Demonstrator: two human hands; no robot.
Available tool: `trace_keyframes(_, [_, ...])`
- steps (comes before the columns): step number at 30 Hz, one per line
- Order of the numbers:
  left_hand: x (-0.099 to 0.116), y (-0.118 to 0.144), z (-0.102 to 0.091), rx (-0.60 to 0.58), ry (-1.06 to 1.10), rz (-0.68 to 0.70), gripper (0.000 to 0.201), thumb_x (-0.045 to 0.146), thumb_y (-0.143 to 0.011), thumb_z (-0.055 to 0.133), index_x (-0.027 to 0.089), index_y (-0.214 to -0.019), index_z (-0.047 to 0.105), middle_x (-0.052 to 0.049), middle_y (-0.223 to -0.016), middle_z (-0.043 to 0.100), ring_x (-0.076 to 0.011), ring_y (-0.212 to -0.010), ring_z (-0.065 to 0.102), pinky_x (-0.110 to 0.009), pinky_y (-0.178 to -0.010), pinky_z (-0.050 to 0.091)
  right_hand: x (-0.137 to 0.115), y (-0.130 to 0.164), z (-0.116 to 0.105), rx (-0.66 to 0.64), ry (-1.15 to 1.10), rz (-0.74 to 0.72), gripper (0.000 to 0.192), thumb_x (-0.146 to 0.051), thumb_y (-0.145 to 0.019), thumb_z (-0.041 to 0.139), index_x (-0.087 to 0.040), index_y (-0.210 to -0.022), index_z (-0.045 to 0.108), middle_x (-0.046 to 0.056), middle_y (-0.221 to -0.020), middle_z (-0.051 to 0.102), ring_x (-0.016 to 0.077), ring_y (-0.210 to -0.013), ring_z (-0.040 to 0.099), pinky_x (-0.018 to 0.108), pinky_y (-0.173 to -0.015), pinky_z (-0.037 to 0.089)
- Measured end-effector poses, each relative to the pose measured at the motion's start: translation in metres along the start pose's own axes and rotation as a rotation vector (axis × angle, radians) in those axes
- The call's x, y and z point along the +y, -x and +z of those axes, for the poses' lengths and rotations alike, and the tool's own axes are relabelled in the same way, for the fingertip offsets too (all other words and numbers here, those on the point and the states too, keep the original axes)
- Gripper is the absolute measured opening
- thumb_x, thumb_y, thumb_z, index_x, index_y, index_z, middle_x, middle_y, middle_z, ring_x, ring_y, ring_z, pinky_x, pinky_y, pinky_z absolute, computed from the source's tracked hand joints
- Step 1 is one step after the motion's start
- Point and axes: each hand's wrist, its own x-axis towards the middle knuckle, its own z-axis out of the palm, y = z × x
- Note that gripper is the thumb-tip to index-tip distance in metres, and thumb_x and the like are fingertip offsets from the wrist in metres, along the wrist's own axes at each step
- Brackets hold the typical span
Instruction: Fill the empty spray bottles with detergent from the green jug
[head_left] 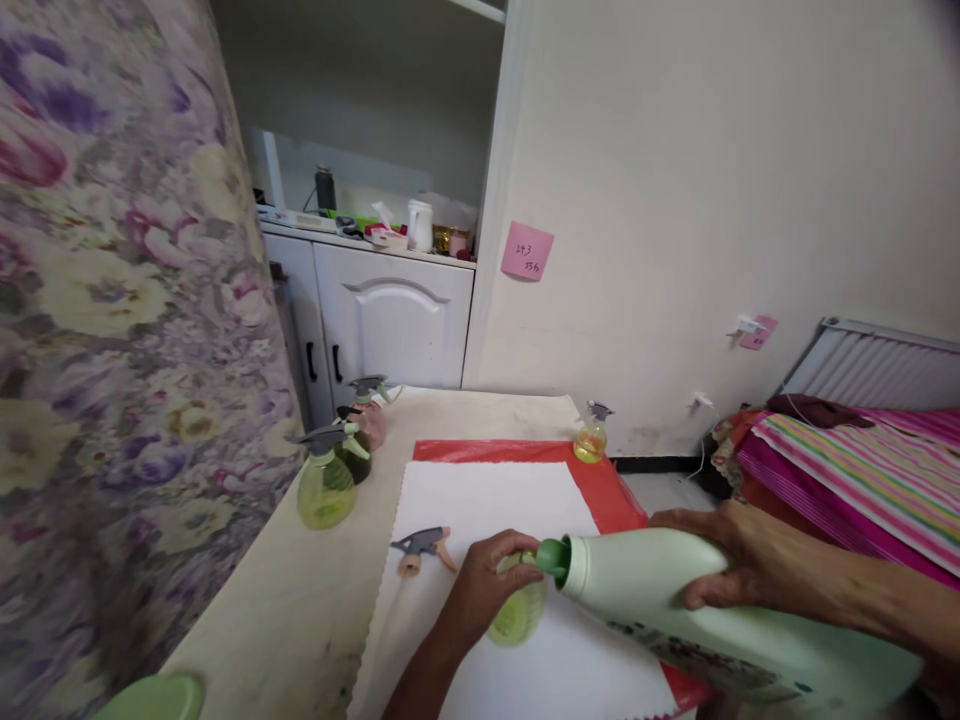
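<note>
Nearest to us, our left hand (487,580) wraps around a small yellow-green spray bottle body (517,608) with its top off, holding it steady on the white cloth (487,500). Our right hand (731,560) closes over the upper side of a large pale-green refill jug (675,610), tipped almost flat so that its green spout (553,558) meets the mouth of the small bottle. We judge the step in hand to be the pouring itself: the jug's neck is at the opening, though we cannot tell whether liquid is running. The next move calls for a slow, steady tilt with the spout kept right over the narrow mouth, and the left hand firm so the bottle does not tip.

Just left of our left hand lies one loose grey trigger sprayer head (421,546) on the cloth, apart from the bottle. At the bottom left corner sits a green lid (154,697), only partly in view.

Farther off on the pale tabletop (300,610) we count three more spray bottles with triggers fitted: one yellow-green (326,478), one dark green (354,448) just behind it, and one pinkish (370,408) beyond. A fourth, a small yellow spray bottle (592,437), stands at the far edge of the red sheet (607,490) under the cloth. That makes five bottles and one jug.

On the wall beyond hangs one pink sticky note (526,250).
</note>
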Motion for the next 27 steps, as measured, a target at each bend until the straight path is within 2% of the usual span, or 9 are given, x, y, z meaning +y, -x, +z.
trace_keyframes(3, [0.001, 0.000, 0.000, 0.000, 0.003, 0.004, 0.016, 0.022, -0.074, 0.069, 0.019, -0.089, 0.074, -0.004, -0.090, 0.072, -0.0227, -0.090, 0.063, -0.030, -0.084, 0.045, -0.005, -0.002, -0.007, -0.109, -0.005, -0.005, 0.041, -0.052, -0.078, 0.064, -0.022, -0.107, 0.063, 0.000, -0.073, 0.066, 0.0172, -0.062, 0.059, 0.022, -0.050, 0.037])
trace_keyframes(9, [0.004, 0.001, 0.001, 0.009, 0.008, 0.000, 0.014, 0.020, -0.074, 0.069, 0.019, -0.088, 0.074, -0.004, -0.089, 0.072, -0.0223, -0.089, 0.063, -0.030, -0.083, 0.045, -0.010, -0.004, -0.013, -0.148, -0.035, -0.036, 0.042, -0.053, -0.080, 0.062, -0.022, -0.109, 0.062, -0.001, -0.075, 0.065, 0.0162, -0.063, 0.058, 0.021, -0.051, 0.036])
trace_keyframes(15, [0.005, 0.002, 0.001, 0.005, 0.014, 0.014, 0.014, 0.021, -0.075, 0.069, 0.019, -0.088, 0.074, -0.003, -0.088, 0.072, -0.0220, -0.088, 0.063, -0.029, -0.082, 0.045, -0.013, -0.004, -0.015, -0.130, 0.012, -0.034, 0.042, -0.053, -0.080, 0.062, -0.021, -0.107, 0.063, 0.001, -0.073, 0.066, 0.0169, -0.061, 0.060, 0.022, -0.050, 0.036])
trace_keyframes(20, [0.004, 0.002, 0.000, 0.002, 0.010, 0.023, 0.015, 0.022, -0.075, 0.069, 0.019, -0.089, 0.074, -0.003, -0.089, 0.072, -0.0220, -0.089, 0.063, -0.029, -0.082, 0.045, -0.018, -0.004, -0.019, -0.100, 0.098, -0.025, 0.048, -0.060, -0.078, 0.061, -0.021, -0.105, 0.065, 0.002, -0.071, 0.066, 0.0181, -0.059, 0.059, 0.022, -0.049, 0.036])
trace_keyframes(27, [0.001, 0.002, 0.000, 0.006, 0.005, 0.017, 0.016, 0.024, -0.075, 0.070, 0.019, -0.089, 0.074, -0.004, -0.090, 0.073, -0.0231, -0.090, 0.064, -0.030, -0.084, 0.045, -0.021, -0.005, -0.022, -0.112, 0.137, -0.027, 0.058, -0.062, -0.078, 0.060, -0.018, -0.116, 0.062, 0.006, -0.075, 0.068, 0.0203, -0.063, 0.063, 0.022, -0.051, 0.039])
